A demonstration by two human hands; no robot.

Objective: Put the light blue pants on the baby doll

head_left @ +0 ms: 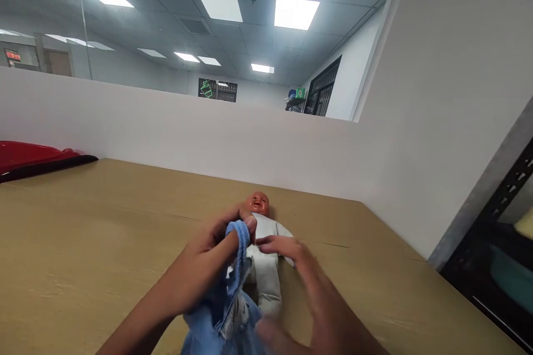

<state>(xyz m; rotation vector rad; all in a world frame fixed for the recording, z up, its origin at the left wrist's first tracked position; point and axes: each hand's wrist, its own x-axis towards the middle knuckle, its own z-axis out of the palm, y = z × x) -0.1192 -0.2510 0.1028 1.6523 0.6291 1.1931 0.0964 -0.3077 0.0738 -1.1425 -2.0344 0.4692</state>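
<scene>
A soft-bodied doll (266,266) with a white cloth body and a hard pinkish head lies on its back on the tan tabletop, head away from me. My left hand (204,266) is closed on a small light-blue doll garment (212,321), its thumb passing through a loop of blue edging near the top. The garment hangs in folds below that hand and covers part of the doll's legs. My right hand (310,283), slightly blurred, is beside the garment with fingers and thumb spread apart. Its fingertips are over the doll's body; whether they touch is unclear.
The tan tabletop (104,249) runs back to a low white wall (187,133) with a glass pane above it. A red object with a black edge (37,158) is at the far left. On the right stands a dark metal rack (491,255).
</scene>
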